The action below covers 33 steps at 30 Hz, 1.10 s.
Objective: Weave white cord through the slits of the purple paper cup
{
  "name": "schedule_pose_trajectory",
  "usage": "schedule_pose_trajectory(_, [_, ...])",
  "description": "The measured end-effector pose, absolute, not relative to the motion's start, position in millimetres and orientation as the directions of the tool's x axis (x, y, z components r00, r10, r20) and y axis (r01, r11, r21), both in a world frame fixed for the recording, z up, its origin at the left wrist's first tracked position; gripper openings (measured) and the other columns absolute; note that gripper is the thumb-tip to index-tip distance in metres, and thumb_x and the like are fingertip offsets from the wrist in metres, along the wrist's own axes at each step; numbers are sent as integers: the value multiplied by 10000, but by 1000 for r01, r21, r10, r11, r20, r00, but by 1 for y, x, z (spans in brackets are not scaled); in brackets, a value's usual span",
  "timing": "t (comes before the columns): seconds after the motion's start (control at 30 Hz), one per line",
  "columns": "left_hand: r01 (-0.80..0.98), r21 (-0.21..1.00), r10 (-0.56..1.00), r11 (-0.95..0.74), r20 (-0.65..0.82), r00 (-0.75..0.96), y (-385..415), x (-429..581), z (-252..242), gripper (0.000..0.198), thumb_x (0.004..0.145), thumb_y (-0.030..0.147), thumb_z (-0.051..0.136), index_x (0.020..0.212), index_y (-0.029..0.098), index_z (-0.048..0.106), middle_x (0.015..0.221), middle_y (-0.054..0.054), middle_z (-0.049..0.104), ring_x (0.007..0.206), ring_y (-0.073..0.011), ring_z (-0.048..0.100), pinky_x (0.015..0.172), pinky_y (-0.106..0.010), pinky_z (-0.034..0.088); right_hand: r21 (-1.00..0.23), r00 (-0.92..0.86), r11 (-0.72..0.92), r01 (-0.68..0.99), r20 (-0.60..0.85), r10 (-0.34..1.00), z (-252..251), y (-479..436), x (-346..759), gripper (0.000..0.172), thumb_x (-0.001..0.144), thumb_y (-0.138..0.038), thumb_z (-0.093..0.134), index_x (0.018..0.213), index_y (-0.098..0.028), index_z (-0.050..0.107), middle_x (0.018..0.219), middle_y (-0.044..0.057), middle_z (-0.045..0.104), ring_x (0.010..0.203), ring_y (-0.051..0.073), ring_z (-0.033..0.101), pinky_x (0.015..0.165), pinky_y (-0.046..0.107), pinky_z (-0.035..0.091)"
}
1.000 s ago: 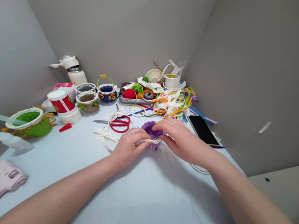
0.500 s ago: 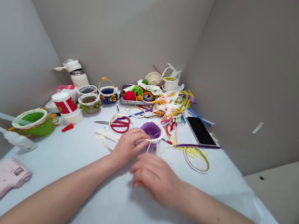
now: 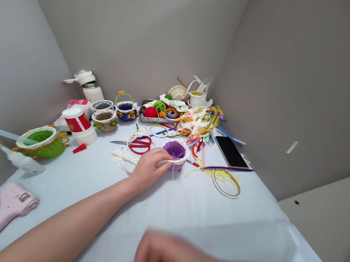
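Observation:
My left hand (image 3: 151, 165) grips the near rim of a small purple basket (image 3: 174, 149) edged with white lace. Its fingers pinch the loose lace trim (image 3: 122, 159), which trails off to the left. From the rim a thin white thread (image 3: 170, 191) hangs taut down toward my right hand (image 3: 166, 260), low in the picture. That hand is blurred by motion, its fingers curled closed around the thread's end; whether a needle is there I cannot make out. Red-handled scissors (image 3: 140, 144) lie left of the basket.
A pink glue gun (image 3: 11, 207) lies at the left, below a white glue bottle (image 3: 27, 164) and a green basket (image 3: 45, 146). Behind stand paper cups (image 3: 80, 125), finished baskets and a tray (image 3: 146, 118) of yarn. A phone (image 3: 231, 152) and hoops (image 3: 236, 194) are at the right.
My right hand has moved away from the basket, down toward the bottom edge, drawing out the thread. My left hand stays at the rim.

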<state>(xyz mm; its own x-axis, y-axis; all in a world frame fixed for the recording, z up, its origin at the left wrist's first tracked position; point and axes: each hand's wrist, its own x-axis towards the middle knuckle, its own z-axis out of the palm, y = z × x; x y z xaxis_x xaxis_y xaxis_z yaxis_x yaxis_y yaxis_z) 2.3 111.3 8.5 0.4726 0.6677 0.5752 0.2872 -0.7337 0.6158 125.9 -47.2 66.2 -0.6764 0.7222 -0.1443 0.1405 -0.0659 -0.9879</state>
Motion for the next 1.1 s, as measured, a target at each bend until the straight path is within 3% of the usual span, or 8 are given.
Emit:
schedule_pose_trajectory(0.07, [293,618,673,-729,569,473,110,2,9,75,857,186,625,855,184,700,861,-43,702,839,-163,637,776,-287,496,-982,-278,-21,188,-73,958,57,-20,138,165,853,-341,560,802,-207,476,679,-37,484,608,101,455,544,211,372])
schedule_pose_trajectory(0.13, [290,622,674,-727,567,473,110,2,9,72,851,169,627,853,183,697,853,-39,700,835,-159,636,769,-279,495,-964,-27,-1,266,-9,1000,45,5,150,172,809,-317,606,806,-199,480,623,-59,404,561,98,387,510,214,318])
schedule_pose_trajectory(0.27, [280,621,668,-732,574,473,109,3,9,70,847,170,630,846,186,698,847,-41,702,832,-164,637,768,-283,496,-921,106,-26,388,17,994,24,31,164,243,772,-362,659,916,-170,621,548,-81,311,516,99,305,491,228,235])
schedule_pose_trajectory(0.53, [281,628,675,-726,572,466,109,3,8,67,842,152,639,846,175,702,848,-39,697,832,-158,631,771,-277,491,-974,-66,-48,222,-64,996,8,31,149,190,791,-317,597,726,-142,630,632,-25,528,580,90,418,549,218,317])
schedule_pose_trajectory(0.73, [286,612,665,-738,585,464,109,3,9,52,840,169,653,847,175,704,850,-41,700,825,-158,639,767,-272,496,-905,-394,-167,391,-328,858,22,5,142,152,763,-282,628,723,-139,658,534,-58,460,500,61,376,460,186,275])
schedule_pose_trajectory(1.1, [280,583,638,-763,607,475,110,3,9,64,854,182,638,856,179,702,846,-45,702,813,-159,646,765,-281,504,-905,-727,0,426,-342,595,39,-15,149,111,769,-276,689,775,-165,696,625,-61,561,548,43,453,509,133,342])
